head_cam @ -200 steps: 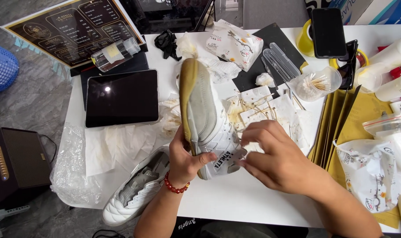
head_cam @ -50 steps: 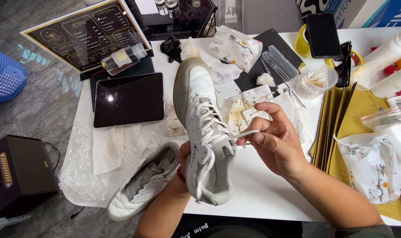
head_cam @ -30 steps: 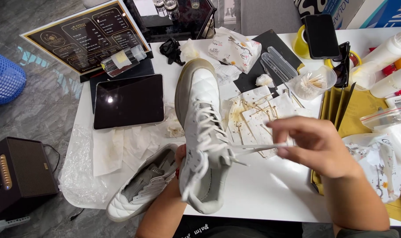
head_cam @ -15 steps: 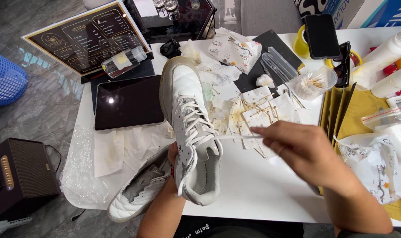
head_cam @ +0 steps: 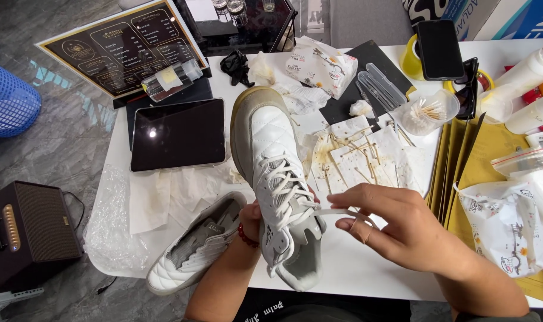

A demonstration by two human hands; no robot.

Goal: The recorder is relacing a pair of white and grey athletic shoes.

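You work over a white table (head_cam: 367, 274), crowded at its far and right sides. Far left on it lies a dark tablet (head_cam: 177, 134), screen up, and beyond that a black framed board (head_cam: 125, 45) leans off the table's far-left corner. On the floor to the left stand a blue mesh basket (head_cam: 9, 98) and, nearer, a brown box speaker (head_cam: 30, 232).

The white quilted sneaker (head_cam: 274, 179) is raised above the middle of the table, toe pointing far, heel near you, laces facing up. Your left hand (head_cam: 252, 217) grips it from beneath at the heel end, fingers wrapped round the far side so you see only the thumb side and the red bead bracelet (head_cam: 246, 236) at the wrist. A second matching sneaker (head_cam: 197, 247) lies on its side at the near-left edge of the table, just beside your left forearm.

Your right hand (head_cam: 394, 223) sits to the right of the raised sneaker, fingers curled and pinching the free end of a white lace (head_cam: 331, 211), which runs taut back to the upper eyelets.

Farther right lie stained paper wipes (head_cam: 358, 152) and a clear cup of cotton swabs (head_cam: 429, 113).
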